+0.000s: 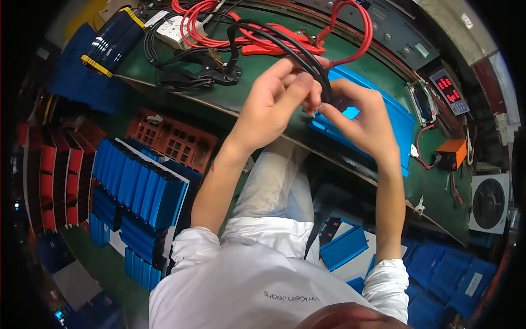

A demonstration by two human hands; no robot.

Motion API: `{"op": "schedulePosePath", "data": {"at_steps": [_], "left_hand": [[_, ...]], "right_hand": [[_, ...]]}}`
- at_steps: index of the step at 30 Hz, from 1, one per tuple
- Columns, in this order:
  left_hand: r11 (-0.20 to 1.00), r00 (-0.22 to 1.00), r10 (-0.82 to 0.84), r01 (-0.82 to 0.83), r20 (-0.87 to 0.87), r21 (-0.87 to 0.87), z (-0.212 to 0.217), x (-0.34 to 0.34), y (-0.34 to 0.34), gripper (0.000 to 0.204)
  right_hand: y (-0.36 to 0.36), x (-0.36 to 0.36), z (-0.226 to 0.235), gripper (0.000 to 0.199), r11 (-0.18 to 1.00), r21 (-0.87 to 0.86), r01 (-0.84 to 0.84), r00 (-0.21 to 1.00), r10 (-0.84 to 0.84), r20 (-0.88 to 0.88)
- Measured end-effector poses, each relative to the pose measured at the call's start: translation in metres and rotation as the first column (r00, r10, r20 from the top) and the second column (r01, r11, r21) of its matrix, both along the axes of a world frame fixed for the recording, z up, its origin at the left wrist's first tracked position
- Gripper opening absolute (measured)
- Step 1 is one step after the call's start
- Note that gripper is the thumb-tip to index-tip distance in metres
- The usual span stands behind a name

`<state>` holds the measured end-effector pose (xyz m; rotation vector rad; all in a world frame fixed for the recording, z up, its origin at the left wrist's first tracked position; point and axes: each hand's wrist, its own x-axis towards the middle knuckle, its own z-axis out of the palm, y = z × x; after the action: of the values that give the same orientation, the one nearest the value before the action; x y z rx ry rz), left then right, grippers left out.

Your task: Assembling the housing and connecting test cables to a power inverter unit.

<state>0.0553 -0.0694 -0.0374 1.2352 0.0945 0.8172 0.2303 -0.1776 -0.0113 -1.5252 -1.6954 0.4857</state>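
Both hands are together over the green bench (213,93), at a thick black cable (300,52) that loops in from the back. My left hand (274,98) has its fingers closed around the cable. My right hand (364,118) meets it from the other side, its thumb and fingers curled in at the cable's lower end. The very tip is mostly hidden by the fingers. Beneath my right hand lies a blue metal case (404,123) on the bench. Behind the hands rest a red clamp (268,50) and, to the left, a black clamp (216,74).
Coiled red cable (194,24) lies at the back beside a white power strip (174,30). A bench instrument (392,33), a red-digit display (449,92), an orange box (452,153) and a fan (489,203) stand right. Blue cases (142,183) and an orange crate (172,140) sit below left.
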Motion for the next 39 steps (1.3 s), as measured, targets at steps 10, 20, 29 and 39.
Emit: {"op": "schedulePosePath", "data": {"at_steps": [10,20,29,39], "left_hand": [[0.671,0.863,0.372,0.003,-0.341,0.742,-0.087,-0.017,0.024,0.039],[0.574,0.865,0.417,-0.013,-0.278,0.819,-0.092,-0.008,0.032,0.036],[0.714,0.858,0.372,-0.021,-0.353,0.700,-0.086,-0.002,0.024,0.017],[0.638,0.882,0.268,0.139,-0.387,0.757,-0.089,-0.007,0.044,0.040]], "right_hand": [[0.010,-0.015,-0.053,0.029,0.945,0.238,0.225,0.950,-0.159,-0.268],[0.010,-0.014,-0.052,0.027,0.959,0.190,0.208,0.962,-0.166,-0.217],[0.009,-0.015,-0.055,0.024,0.952,0.188,0.240,0.960,-0.204,-0.191],[0.006,-0.018,-0.057,0.026,0.959,0.164,0.230,0.960,-0.195,-0.203]]}}
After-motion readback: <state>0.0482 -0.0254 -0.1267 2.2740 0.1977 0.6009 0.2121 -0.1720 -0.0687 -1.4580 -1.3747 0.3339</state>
